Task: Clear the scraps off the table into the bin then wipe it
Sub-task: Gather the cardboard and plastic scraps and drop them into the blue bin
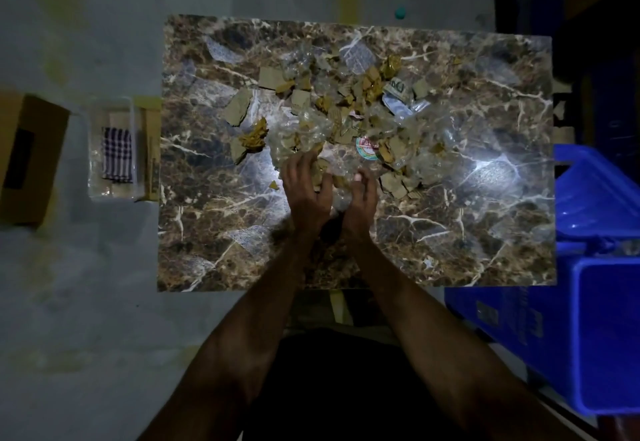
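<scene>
1. Head view showed the left hand (304, 186) and right hand (360, 198) side by side at the near edge of the scraps (332, 108), which lay spread over the middle of the surface (214, 250), mostly beyond and to either side of the fingertips.
2. Both hands were cupped, fingers curled into the pile; they appeared to be gathering clear film and card between them. How firmly each gripped, I could not tell in the dim light.
3. The scraps looked like torn cardboard (239, 108) and crumpled clear plastic (294, 129), with a round label (367, 147) just beyond the right hand. All seemed very light.
4. Judged handling: the card bits were stiff but small and would slip from a loose grip; the film was soft, springy and likely slick on the glossy surface. Nothing looked fragile.
5. Best hold seemed to be scooping from both sides, palms pressing the heap together, with film wrapped round the card.
6. The bin (595, 319) stood well off to the right of the right hand.
7. A cloth (117, 155) lay far to the left of the left hand, in a clear tub (95, 177).
</scene>
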Demonstrator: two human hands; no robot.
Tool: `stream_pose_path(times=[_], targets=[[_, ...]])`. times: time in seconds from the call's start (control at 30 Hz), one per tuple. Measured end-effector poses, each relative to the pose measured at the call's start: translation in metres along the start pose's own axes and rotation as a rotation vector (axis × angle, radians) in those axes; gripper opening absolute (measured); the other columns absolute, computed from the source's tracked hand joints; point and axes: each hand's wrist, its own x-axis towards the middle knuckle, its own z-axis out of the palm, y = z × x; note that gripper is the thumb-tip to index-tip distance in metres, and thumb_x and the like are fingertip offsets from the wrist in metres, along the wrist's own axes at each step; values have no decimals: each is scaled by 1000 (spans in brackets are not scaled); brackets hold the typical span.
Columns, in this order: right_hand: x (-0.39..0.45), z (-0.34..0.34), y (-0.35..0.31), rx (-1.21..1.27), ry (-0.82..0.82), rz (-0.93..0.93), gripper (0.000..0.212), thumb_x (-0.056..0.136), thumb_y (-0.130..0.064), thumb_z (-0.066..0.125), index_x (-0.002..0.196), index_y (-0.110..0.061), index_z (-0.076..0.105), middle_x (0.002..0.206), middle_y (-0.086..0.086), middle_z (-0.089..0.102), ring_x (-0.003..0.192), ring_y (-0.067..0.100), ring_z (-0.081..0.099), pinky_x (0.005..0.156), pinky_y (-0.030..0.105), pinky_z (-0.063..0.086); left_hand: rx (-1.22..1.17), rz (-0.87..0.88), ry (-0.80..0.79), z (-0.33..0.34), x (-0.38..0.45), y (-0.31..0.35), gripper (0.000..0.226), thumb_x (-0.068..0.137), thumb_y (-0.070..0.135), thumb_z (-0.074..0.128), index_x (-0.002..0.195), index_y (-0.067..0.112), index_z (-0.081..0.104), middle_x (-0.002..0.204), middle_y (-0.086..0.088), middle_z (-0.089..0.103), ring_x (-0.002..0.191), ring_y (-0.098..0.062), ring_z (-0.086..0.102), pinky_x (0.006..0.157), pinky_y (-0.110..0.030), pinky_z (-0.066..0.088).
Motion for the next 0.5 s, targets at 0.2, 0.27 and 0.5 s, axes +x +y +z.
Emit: stream_pose_path(times=[0.2,0.27,0.5], targets=[[-2,17,-6,59,6,91,44,102,-35,55,137,-11,62,141,2,62,128,7,59,105,25,47,-157,-157,-218,11,-8,-8,38,105,25,55,142,16,60,149,-4,54,142,-18,47,116,-44,41],[-2,18,-5,88,-5,115,41,104,-29,55,137,-6,61,139,6,64,123,8,63,99,26,52,-255,-220,-237,13,-13,1,38,102,23,56,138,12,61,146,-7,57,138,-19,51,115,-37,43],[-4,8,-11,63,-9,37,34,111,-3,38,135,13,54,131,19,63,101,-9,67,86,11,50,-492,-381,-241,17,-19,25,31,99,18,56,127,20,68,136,-5,65,131,-21,56,114,-45,45]])
